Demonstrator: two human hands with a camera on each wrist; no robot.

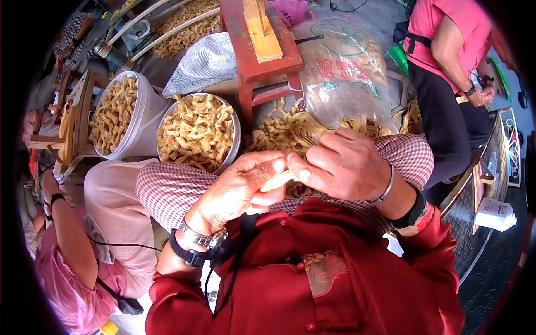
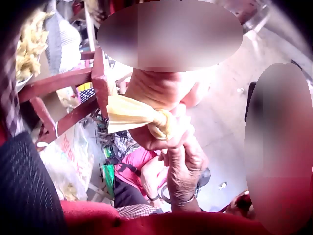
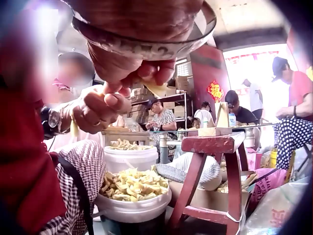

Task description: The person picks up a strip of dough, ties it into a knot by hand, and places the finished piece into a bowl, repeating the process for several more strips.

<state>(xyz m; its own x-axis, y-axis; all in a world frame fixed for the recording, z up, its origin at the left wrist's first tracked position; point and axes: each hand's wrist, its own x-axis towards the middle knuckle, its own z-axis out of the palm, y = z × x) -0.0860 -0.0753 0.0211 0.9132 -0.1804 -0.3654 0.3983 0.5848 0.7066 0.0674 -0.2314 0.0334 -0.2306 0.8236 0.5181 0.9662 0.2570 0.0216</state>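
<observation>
A pale yellow, flat dried strip [image 2: 131, 113] with a knot in it sits between both hands in front of the lap. My left hand [image 1: 243, 184], wearing a metal watch, grips the strip with curled fingers. Close against its fingertips, my right hand [image 1: 346, 164], with a bangle at the wrist, pinches the strip's other end [image 3: 157, 89]. The left wrist view shows the knot at the fingers, with a wide tail fanning out. Right-hand fingers partly hide the strip in the head view. Beyond the hands lies a heap of loose strips [image 1: 273, 131].
A white bucket [image 1: 239, 137] full of knotted pieces stands before the lap, with a second full bucket [image 1: 137, 139] left of it. A red wooden stool [image 1: 245, 78] holds a wooden block. Clear plastic bags [image 1: 346, 72] lie beyond; people sit on both sides.
</observation>
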